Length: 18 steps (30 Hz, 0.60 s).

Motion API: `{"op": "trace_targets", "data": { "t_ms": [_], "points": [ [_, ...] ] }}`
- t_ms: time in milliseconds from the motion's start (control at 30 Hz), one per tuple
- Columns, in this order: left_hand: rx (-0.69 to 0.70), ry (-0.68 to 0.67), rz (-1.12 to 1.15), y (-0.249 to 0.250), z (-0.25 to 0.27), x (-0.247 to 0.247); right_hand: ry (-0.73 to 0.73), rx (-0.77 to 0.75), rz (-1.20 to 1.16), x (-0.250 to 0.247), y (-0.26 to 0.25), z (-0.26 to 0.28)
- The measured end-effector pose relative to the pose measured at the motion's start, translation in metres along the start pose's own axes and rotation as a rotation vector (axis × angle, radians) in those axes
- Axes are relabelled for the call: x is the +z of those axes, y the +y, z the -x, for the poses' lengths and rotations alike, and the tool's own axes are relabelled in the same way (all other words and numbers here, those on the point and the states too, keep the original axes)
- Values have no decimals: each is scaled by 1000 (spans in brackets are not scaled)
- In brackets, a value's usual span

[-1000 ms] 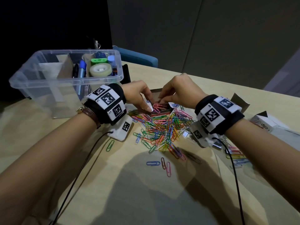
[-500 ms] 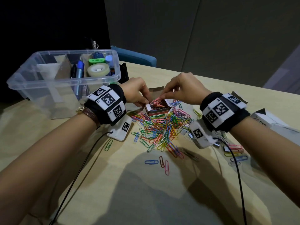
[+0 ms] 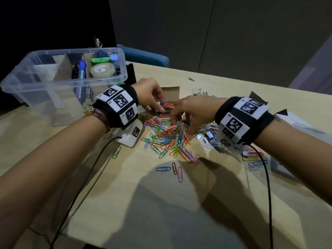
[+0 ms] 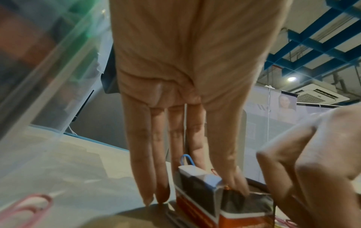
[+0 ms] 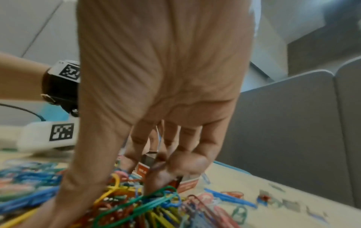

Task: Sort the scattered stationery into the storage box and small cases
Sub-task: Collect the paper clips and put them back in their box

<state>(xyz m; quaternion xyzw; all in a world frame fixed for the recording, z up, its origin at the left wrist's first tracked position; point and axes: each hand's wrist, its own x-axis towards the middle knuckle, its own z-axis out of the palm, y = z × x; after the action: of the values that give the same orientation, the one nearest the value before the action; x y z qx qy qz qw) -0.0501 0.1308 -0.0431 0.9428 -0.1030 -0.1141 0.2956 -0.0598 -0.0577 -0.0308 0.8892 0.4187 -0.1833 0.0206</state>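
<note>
A heap of coloured paper clips (image 3: 168,139) (image 5: 136,205) lies mid-table. Just behind it stands a small orange case (image 3: 164,114) (image 4: 203,205) (image 5: 143,168), open on top with clips inside. My left hand (image 3: 160,108) (image 4: 195,177) pinches the case's left end between thumb and fingers, two fingertips resting on the table. My right hand (image 3: 181,127) (image 5: 125,177) is down in the heap beside the case, fingers curled round a bunch of clips. The clear storage box (image 3: 21,81) stands at the far left.
The storage box holds a tape roll (image 3: 102,70), a blue marker and a green item. Silver clips (image 3: 208,135) lie under my right wrist, with a white carton (image 3: 291,119) beyond. Stray clips (image 3: 177,169) lie near the front. Black cables trail from both wrists.
My right hand left the case's top and dropped toward me into the heap, closing on clips. The left hand stays on the case.
</note>
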Motion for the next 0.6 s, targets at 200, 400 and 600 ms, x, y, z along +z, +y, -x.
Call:
{"op": "trace_targets", "data": {
  "t_ms": [200, 400, 600],
  "points": [
    [-6, -8, 32, -2, 2, 0, 82, 35, -33, -4, 8, 10],
    [3, -19, 54, -5, 2, -2, 229, 73, -312, -33, 25, 31],
    [2, -16, 49, -6, 1, -2, 409, 193, -408, -23, 21, 8]
  ]
}}
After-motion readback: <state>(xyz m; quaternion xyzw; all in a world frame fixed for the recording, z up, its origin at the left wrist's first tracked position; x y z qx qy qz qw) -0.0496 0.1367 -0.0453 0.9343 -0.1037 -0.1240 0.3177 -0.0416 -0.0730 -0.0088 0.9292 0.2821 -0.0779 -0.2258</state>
